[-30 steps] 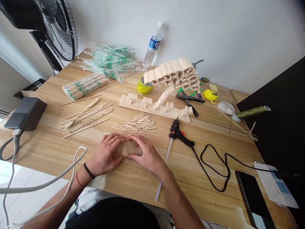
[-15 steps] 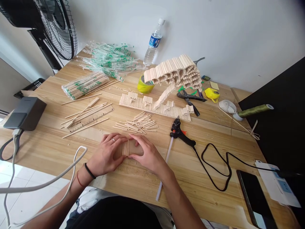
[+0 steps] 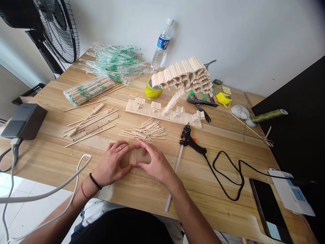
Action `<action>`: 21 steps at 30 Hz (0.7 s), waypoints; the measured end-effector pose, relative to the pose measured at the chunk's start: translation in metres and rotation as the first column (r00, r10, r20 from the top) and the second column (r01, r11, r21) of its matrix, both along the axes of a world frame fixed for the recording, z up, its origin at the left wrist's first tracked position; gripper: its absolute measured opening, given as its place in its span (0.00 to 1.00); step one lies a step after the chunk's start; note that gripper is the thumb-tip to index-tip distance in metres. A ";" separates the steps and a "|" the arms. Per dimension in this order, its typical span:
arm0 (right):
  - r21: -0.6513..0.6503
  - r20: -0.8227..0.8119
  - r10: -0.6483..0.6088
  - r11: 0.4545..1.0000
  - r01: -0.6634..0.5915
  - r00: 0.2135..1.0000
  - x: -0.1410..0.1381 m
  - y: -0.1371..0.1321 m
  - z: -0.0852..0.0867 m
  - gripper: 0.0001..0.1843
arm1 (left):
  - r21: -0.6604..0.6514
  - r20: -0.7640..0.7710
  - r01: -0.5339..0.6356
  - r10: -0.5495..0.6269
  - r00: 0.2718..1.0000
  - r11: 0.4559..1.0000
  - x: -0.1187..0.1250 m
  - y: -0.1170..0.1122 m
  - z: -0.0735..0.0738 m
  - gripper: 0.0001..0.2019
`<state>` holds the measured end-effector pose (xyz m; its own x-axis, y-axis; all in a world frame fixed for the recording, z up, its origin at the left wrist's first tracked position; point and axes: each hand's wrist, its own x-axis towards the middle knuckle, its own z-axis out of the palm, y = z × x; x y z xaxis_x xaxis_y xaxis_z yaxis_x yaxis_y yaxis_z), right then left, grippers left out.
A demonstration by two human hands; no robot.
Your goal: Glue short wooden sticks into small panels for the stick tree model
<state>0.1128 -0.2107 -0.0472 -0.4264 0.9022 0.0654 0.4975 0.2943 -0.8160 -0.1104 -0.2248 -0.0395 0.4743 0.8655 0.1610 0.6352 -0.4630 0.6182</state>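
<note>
In the head view, your left hand [image 3: 113,163] curves thumb and index finger around the row [image 3: 132,157] of sticks, holding its ends, between your hands on the desk [image 3: 215,211]. Your right hand [image 3: 157,163] arches alongside; whether it grips, I cannot tell. You seem to be squaring the row; next calls for even fingertip pressure.

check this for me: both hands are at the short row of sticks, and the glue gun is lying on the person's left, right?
Not quite: the glue gun lies on the person's right, as the head view shows. The left hand and right hand are indeed at the short row of sticks.
</note>
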 end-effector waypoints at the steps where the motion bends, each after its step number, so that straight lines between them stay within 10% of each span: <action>1: -0.002 0.000 0.000 1.000 0.000 1.000 0.000 0.000 0.000 0.53 | -0.005 0.002 0.001 -0.001 1.000 1.000 0.000 0.000 0.000 0.29; 8: -0.124 -0.076 -0.021 0.992 0.011 0.997 0.009 0.004 0.008 0.43 | -0.014 0.021 -0.009 0.010 1.000 1.000 -0.004 0.002 -0.010 0.38; 15: -0.101 -0.422 -0.259 0.966 0.239 0.869 0.033 0.013 0.034 0.03 | 0.013 0.254 -0.097 0.091 0.963 0.995 -0.011 -0.003 -0.008 0.31; 18: -0.025 -0.583 -0.330 0.920 0.390 0.742 0.044 0.025 0.061 0.08 | -0.001 0.384 -0.188 0.175 0.907 0.982 0.007 -0.018 0.010 0.11; 21: -0.003 -0.844 -0.281 0.854 0.520 0.457 0.050 0.043 0.099 0.14 | -0.077 0.557 0.088 -0.031 0.830 0.993 0.048 -0.044 0.026 0.13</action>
<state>0.1623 -0.1676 0.0514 0.3215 0.8618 0.3924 -0.2080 0.4685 -0.8586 -0.0622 -0.2689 -0.0139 0.3810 0.8632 0.3311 0.1455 -0.4096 0.9006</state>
